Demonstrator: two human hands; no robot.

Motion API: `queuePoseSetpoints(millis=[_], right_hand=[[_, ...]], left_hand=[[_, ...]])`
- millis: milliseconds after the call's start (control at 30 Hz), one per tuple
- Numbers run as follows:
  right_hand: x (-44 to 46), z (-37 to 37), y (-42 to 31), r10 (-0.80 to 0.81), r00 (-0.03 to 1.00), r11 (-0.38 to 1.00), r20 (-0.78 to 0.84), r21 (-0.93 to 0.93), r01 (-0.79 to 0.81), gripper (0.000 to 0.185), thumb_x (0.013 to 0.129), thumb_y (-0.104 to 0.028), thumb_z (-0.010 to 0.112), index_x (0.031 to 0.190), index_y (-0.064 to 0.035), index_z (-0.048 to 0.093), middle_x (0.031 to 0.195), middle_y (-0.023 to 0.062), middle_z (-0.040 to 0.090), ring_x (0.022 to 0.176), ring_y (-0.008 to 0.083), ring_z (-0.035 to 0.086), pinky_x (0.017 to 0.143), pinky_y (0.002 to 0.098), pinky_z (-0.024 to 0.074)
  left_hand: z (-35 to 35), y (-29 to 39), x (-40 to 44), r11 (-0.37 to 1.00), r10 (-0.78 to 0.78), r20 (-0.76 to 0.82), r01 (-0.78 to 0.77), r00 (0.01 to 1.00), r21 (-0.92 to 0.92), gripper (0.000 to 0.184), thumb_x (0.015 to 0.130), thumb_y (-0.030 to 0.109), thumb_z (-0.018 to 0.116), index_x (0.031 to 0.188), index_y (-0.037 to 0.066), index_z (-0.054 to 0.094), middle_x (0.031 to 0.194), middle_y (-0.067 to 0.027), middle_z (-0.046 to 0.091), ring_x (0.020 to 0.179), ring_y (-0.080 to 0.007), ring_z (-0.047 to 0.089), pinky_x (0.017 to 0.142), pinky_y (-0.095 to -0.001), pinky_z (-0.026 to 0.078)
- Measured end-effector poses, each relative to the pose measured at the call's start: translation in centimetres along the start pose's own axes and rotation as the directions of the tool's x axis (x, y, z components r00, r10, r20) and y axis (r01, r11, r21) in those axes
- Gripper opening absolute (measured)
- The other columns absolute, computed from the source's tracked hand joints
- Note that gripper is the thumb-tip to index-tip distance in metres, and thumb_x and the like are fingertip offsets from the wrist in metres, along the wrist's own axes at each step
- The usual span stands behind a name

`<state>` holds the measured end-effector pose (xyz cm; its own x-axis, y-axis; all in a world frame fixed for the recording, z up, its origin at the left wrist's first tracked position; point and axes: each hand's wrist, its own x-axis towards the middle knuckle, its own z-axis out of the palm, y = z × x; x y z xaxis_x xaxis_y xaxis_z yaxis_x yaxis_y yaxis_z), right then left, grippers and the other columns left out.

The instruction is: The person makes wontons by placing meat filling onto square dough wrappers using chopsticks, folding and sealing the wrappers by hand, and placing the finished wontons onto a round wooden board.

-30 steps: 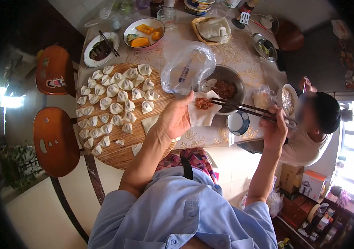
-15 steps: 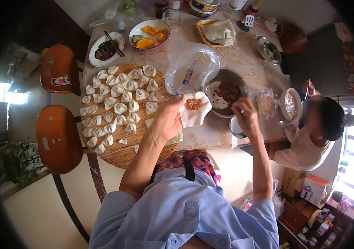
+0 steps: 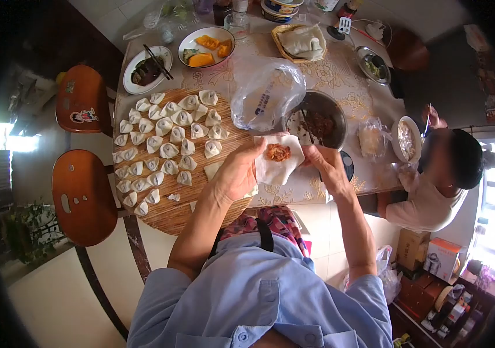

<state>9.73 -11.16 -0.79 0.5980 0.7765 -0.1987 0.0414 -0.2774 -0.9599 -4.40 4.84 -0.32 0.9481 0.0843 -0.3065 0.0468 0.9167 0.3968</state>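
My left hand (image 3: 240, 171) holds a dumpling wrapper (image 3: 271, 172) from its left side, the thumb along its upper edge. A small mound of reddish meat filling (image 3: 278, 152) sits on the open wrapper. My right hand (image 3: 327, 165) is closed at the wrapper's right edge, thumb and fingers pinched there. Just beyond that hand stands a metal bowl (image 3: 340, 110) with more meat filling inside. A thin dark stick shows in the bowl, just above my fingers. To the left, a round wooden board (image 3: 201, 200) bears rows of folded dumplings (image 3: 168, 151).
A clear plastic bag (image 3: 268, 95) lies beyond the wrapper. Farther back are a plate with chopsticks (image 3: 128, 81), a bowl of orange food (image 3: 185, 43) and a basket with cloth (image 3: 285, 55). At the right, another person (image 3: 433, 194) sits with a white bowl (image 3: 400, 142).
My right hand has come left and down from above the metal bowl to the wrapper's right edge. The wrapper has shifted slightly right.
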Motion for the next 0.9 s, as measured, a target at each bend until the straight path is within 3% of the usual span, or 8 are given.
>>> queuePoseSetpoints(millis=[67, 167, 267, 500, 600, 700, 800, 900], right_hand=[[-0.6, 1.3, -0.9, 0.143, 0.987, 0.961, 0.08, 0.227, -0.158, 0.034, 0.083, -0.03, 0.063, 0.081, 0.0034, 0.065, 0.065, 0.0041, 0.06, 0.063, 0.0097, 0.052, 0.059, 0.024, 0.0421], [-1.3, 1.8, -0.9, 0.151, 0.989, 0.948, -0.003, 0.285, -0.143, 0.031, 0.083, -0.028, 0.063, 0.079, 0.0026, 0.065, 0.065, 0.0026, 0.059, 0.062, 0.0061, 0.051, 0.057, 0.0212, 0.0403], [-2.0, 1.2, -2.0, 0.147, 0.989, 0.972, -0.029, 0.188, -0.139, 0.025, 0.084, -0.022, 0.062, 0.081, 0.0027, 0.065, 0.068, 0.0019, 0.059, 0.061, 0.0052, 0.05, 0.055, 0.0201, 0.0389], [-4.0, 0.9, -4.9, -0.016, 0.999, 0.895, -0.045, 0.444, 0.034, 0.014, 0.084, -0.002, 0.053, 0.088, 0.0044, 0.065, 0.08, 0.0064, 0.063, 0.069, 0.0092, 0.056, 0.058, 0.022, 0.0453], [-4.8, 0.2, -5.0, -0.181, 0.983, 0.843, -0.028, 0.511, 0.17, 0.02, 0.079, 0.007, 0.046, 0.086, 0.0047, 0.065, 0.087, 0.0116, 0.062, 0.075, 0.013, 0.058, 0.064, 0.025, 0.0466], [-5.3, 0.4, -6.4, -0.292, 0.956, 0.778, 0.003, 0.583, 0.236, 0.021, 0.077, 0.008, 0.044, 0.082, 0.0047, 0.064, 0.087, 0.0123, 0.061, 0.078, 0.0163, 0.057, 0.07, 0.0277, 0.0453], [-5.8, 0.4, -7.5, -0.348, 0.938, 0.777, 0.0, 0.56, 0.288, 0.024, 0.071, 0.01, 0.04, 0.078, 0.0055, 0.063, 0.086, 0.0143, 0.06, 0.081, 0.0197, 0.057, 0.075, 0.0295, 0.0436], [-6.1, 0.4, -8.5, -0.407, 0.913, 0.79, 0.018, 0.508, 0.343, 0.024, 0.07, 0.009, 0.04, 0.08, 0.0055, 0.062, 0.088, 0.0161, 0.059, 0.083, 0.021, 0.057, 0.076, 0.0303, 0.0439]], left_hand=[[0.1, -0.2, -0.2, 0.999, -0.016, -0.007, 0.016, 1.0, 0.052, 0.04, 0.094, 0.025, 0.04, 0.124, -0.001, 0.043, 0.114, -0.0119, 0.056, 0.104, -0.0206, 0.056, 0.09, -0.0347, 0.046], [-1.0, -0.1, -0.4, 0.982, -0.04, -0.027, 0.045, 0.999, 0.184, 0.038, 0.094, 0.02, 0.041, 0.124, -0.002, 0.043, 0.115, -0.0121, 0.055, 0.103, -0.0194, 0.056, 0.091, -0.0342, 0.045], [-0.3, 0.7, -1.2, 0.951, -0.049, 0.022, 0.04, 0.999, 0.306, 0.036, 0.092, 0.013, 0.042, 0.124, -0.002, 0.044, 0.112, -0.0112, 0.057, 0.098, -0.0165, 0.058, 0.087, -0.0318, 0.047], [2.7, 1.9, -3.3, 0.73, 0.132, 0.056, -0.135, 0.99, 0.67, 0.024, 0.089, 0.007, 0.047, 0.108, 0.002, 0.061, 0.094, -0.0056, 0.065, 0.082, -0.0086, 0.06, 0.069, -0.0213, 0.049], [3.8, 1.9, -4.0, 0.662, 0.316, 0.137, -0.322, 0.939, 0.677, 0.021, 0.084, 0.001, 0.05, 0.099, 0.001, 0.065, 0.091, -0.0081, 0.065, 0.082, -0.012, 0.06, 0.071, -0.0204, 0.047], [3.9, 1.8, -4.2, 0.612, 0.4, 0.318, -0.509, 0.86, 0.605, 0.025, 0.083, -0.008, 0.048, 0.098, 0.002, 0.065, 0.09, -0.0042, 0.065, 0.077, -0.0079, 0.058, 0.065, -0.0199, 0.045], [4.7, 3.1, -4.8, 0.431, 0.382, 0.496, -0.625, 0.78, 0.651, 0.026, 0.078, -0.012, 0.048, 0.092, 0.002, 0.066, 0.084, -0.0042, 0.064, 0.074, -0.0096, 0.055, 0.066, -0.0218, 0.042], [5.4, 3.7, -5.0, 0.404, 0.388, 0.544, -0.667, 0.744, 0.626, 0.029, 0.071, -0.016, 0.047, 0.085, 0.002, 0.065, 0.079, -0.0047, 0.061, 0.079, -0.014, 0.052, 0.069, -0.0267, 0.04]])
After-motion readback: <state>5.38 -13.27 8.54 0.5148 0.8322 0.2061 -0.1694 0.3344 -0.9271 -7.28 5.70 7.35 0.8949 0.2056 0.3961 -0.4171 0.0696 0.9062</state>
